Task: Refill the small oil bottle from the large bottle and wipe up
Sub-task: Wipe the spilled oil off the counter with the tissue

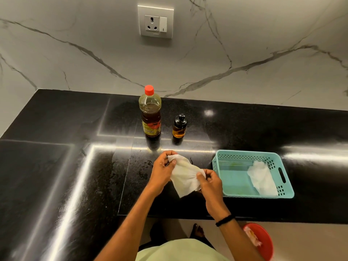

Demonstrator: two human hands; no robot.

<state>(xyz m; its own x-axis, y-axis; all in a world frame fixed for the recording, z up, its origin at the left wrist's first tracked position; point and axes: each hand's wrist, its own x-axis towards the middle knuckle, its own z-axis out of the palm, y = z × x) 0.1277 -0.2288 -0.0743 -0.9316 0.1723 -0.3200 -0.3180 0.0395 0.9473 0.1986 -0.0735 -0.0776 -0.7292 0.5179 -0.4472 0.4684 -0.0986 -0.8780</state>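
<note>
A large oil bottle (pixel 150 113) with a red cap stands upright at the back of the black counter (pixel 56 147), capped and partly full of dark oil. Just to its right stands the small oil bottle (pixel 179 127) with a black pourer top and amber oil inside. Nearer to me, above the counter, a white paper tissue (pixel 185 176) with faint yellow stains is stretched between both hands. My left hand (pixel 162 170) pinches its upper left corner. My right hand (pixel 210 183) grips its right edge. Oily smears (pixel 145 166) glisten on the counter left of my left hand.
A teal plastic basket (pixel 282 193) sits on the counter to the right, with another crumpled white tissue (pixel 261 178) inside. A red bin (pixel 263 240) stands on the floor below the counter edge. A wall socket (pixel 155 21) is on the marble backsplash.
</note>
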